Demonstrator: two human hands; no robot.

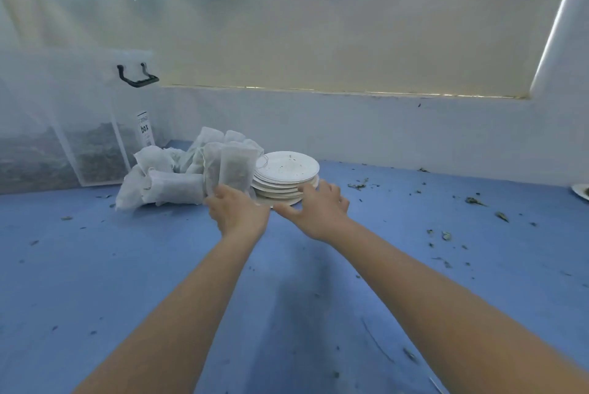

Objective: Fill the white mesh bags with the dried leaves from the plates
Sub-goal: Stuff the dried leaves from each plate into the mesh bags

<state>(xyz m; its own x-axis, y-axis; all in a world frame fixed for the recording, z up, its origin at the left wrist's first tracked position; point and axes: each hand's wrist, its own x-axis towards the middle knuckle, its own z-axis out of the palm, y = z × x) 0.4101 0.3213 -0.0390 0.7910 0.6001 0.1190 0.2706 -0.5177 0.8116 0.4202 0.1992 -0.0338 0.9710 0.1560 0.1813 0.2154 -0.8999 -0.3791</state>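
The work surface is covered in blue material. It meets a white wall at the back. Above the wall, a pale yellow blind covers a window; daylight shows as a bright strip along its right edge. Lighting is soft and diffuse.

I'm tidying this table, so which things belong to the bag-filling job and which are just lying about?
Part of the job:
filled mesh bags, one held upright by the left hand
stack of plates, touched by the right hand
plate at the right edge

Lying about:
clear storage box
leaf scraps on the blue table
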